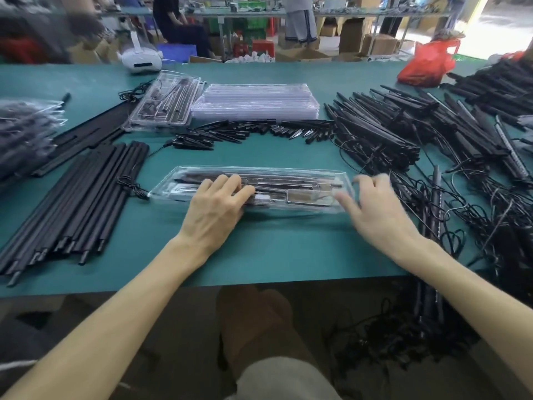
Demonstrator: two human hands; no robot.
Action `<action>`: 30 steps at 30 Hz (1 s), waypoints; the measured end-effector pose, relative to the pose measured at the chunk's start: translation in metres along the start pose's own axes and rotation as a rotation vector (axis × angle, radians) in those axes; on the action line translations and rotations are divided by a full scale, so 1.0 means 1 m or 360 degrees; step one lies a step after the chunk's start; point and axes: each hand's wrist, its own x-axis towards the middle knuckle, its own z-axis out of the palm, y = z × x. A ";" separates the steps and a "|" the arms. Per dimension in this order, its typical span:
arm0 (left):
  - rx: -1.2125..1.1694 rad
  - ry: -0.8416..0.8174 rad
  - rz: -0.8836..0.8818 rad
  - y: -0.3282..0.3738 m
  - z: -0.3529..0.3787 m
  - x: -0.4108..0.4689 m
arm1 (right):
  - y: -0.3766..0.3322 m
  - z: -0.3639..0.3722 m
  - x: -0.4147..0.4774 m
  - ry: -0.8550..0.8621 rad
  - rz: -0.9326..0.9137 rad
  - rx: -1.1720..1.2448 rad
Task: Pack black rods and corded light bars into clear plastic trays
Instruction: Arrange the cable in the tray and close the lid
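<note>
A clear plastic tray (291, 176) lies lengthwise on the green table in front of me, with black rods and parts inside. My left hand (215, 204) rests flat on the tray's left half, fingers pressing on it. My right hand (372, 209) is blurred at the tray's right end, fingers spread and loosely bent; I cannot tell whether it touches the tray. Long black rods (78, 203) lie in a bundle at the left. Corded light bars (403, 134) are heaped at the right, cords tangled and hanging over the table edge.
A stack of empty clear trays (256, 101) sits at the back, beside a filled tray (164, 102). Short black spikes (248, 132) lie in a row behind my tray. Bagged parts (26, 131) are far left, a red bag (427, 63) far right. People stand beyond the table.
</note>
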 end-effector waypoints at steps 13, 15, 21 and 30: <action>0.0135 0.0222 0.0163 0.023 0.000 0.015 | -0.069 0.051 0.014 0.0576 -0.1118 -0.0504; 0.0147 0.0234 0.0164 0.022 0.000 0.018 | -0.071 0.055 0.017 0.0707 -0.1179 -0.0475; 0.0085 0.0294 0.0254 0.004 -0.004 0.031 | -0.070 0.047 0.034 0.0805 -0.1384 -0.0507; 0.0050 0.0335 0.0329 0.000 -0.001 0.029 | -0.068 0.043 0.037 0.0729 -0.1454 -0.0481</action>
